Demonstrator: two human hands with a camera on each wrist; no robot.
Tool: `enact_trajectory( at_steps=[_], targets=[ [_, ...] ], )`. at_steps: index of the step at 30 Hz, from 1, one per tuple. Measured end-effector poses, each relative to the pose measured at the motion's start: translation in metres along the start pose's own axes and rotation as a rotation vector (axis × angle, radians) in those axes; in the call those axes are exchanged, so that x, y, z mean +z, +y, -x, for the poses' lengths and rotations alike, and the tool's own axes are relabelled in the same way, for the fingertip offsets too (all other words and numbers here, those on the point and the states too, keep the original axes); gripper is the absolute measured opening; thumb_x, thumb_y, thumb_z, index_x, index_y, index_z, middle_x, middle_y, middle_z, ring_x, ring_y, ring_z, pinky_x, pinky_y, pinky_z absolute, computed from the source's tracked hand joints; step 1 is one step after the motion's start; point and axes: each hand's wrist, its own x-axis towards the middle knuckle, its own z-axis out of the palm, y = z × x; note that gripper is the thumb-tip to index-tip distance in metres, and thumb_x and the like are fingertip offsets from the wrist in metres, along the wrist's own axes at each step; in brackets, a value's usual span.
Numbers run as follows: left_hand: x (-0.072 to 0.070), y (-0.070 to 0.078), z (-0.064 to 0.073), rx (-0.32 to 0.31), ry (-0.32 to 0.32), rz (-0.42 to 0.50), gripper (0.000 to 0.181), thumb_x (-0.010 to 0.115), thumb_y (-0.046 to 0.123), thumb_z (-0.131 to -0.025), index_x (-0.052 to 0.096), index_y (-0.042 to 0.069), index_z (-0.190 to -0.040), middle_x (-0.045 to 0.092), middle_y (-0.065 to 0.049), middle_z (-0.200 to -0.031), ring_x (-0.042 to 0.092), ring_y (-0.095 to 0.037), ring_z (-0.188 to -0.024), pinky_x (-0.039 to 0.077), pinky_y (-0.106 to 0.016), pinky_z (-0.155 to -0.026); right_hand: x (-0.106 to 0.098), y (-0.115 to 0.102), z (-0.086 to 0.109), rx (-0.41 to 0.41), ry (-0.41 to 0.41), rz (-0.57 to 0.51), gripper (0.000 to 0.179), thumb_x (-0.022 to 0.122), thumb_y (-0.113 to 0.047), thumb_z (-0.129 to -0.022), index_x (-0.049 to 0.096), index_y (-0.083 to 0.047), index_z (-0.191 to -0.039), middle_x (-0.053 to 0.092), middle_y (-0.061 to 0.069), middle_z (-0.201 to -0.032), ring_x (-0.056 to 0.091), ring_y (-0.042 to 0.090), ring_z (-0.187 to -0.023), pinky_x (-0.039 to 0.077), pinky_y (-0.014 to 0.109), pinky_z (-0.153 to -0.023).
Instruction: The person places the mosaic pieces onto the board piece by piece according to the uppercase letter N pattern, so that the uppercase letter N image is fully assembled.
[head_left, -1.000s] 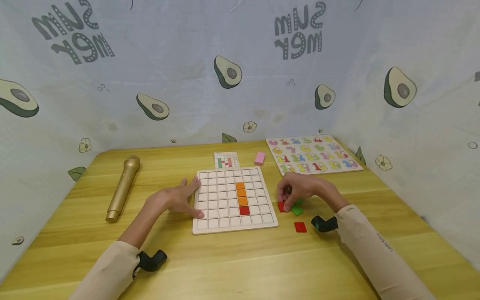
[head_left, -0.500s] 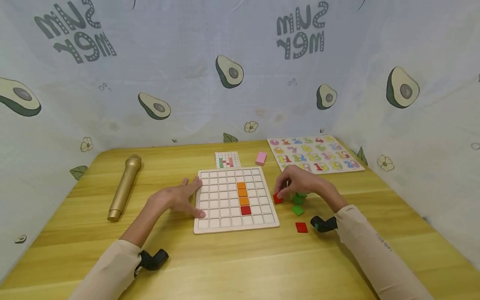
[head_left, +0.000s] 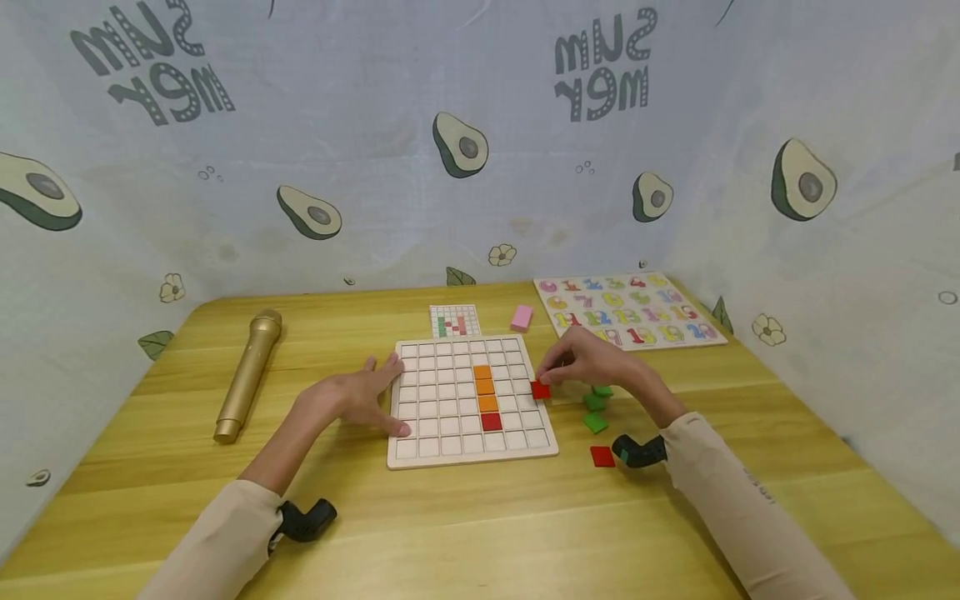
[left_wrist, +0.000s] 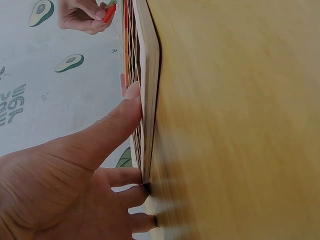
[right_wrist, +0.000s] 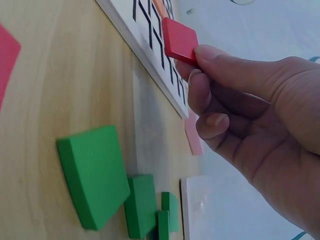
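A pale wooden grid board (head_left: 427, 427) lies on the table, its cells holding a column of orange tiles (head_left: 486, 387) with one red tile (head_left: 491, 422) at the near end. My left hand (head_left: 358, 402) rests at the board's left edge; its thumb lies on top and the other fingers are spread along the side. Over the right edge of the board, my right hand (head_left: 588, 360) pinches a red square tile (right_wrist: 180, 40) between thumb and fingers. Several green tiles (right_wrist: 95, 175) lie below that hand, with another red tile (head_left: 602, 457) nearer to me.
Behind the board are a small printed pattern card (head_left: 453, 322) and a pink block (head_left: 522, 317). A colourful number board (head_left: 630, 310) occupies the back right. On the left lies a gold microphone (head_left: 250, 375). A printed cloth (head_left: 375, 267) hangs behind the table.
My right hand has lifted the red tile from beside the green tiles and carried it left to the board's right edge, uncovering the green tiles. The left hand stays put.
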Motion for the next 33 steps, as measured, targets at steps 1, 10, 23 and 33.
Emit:
enact_trajectory(
  at_steps=[1,10,23,33],
  targets=[
    [0.001,0.0,0.0,0.0,-0.002,0.001,0.118,0.085,0.052,-0.092,0.012,0.009,-0.175,-0.001,-0.016,-0.181,0.001,-0.045,-0.166,0.019,-0.075,-0.124,0.002,0.0,-0.001,0.001,0.003,-0.008,0.008,0.076,0.001,-0.098,0.084,0.002,-0.1,0.081,0.009,-0.091,0.066,0.02,-0.073,0.055,0.024,-0.069],
    [0.005,-0.003,0.001,-0.007,-0.014,0.004,0.119,0.085,0.052,-0.092,0.011,0.009,-0.175,-0.002,-0.015,-0.181,-0.001,-0.044,-0.166,0.018,-0.075,-0.123,0.027,-0.01,-0.014,0.034,0.038,-0.078,0.011,0.074,-0.001,-0.101,0.083,0.005,-0.101,0.08,0.012,-0.086,0.063,0.029,-0.065,0.051,0.026,-0.061],
    [0.005,-0.005,0.003,-0.019,-0.024,0.012,0.118,0.084,0.052,-0.093,0.01,0.009,-0.175,-0.003,-0.016,-0.181,0.0,-0.044,-0.166,0.018,-0.075,-0.124,0.054,-0.046,-0.044,0.024,0.003,-0.088,0.009,0.075,0.0,-0.1,0.083,0.004,-0.096,0.077,0.007,-0.084,0.059,0.012,-0.07,0.052,0.022,-0.067],
    [-0.004,-0.002,-0.007,-0.002,-0.031,-0.006,0.119,0.082,0.054,-0.094,0.006,0.011,-0.175,-0.006,-0.014,-0.181,-0.001,-0.042,-0.166,0.018,-0.074,-0.125,0.053,-0.043,-0.057,0.043,-0.001,-0.114,0.009,0.074,0.003,-0.1,0.081,0.007,-0.095,0.076,0.009,-0.08,0.065,0.016,-0.068,0.054,0.022,-0.064]
  ],
)
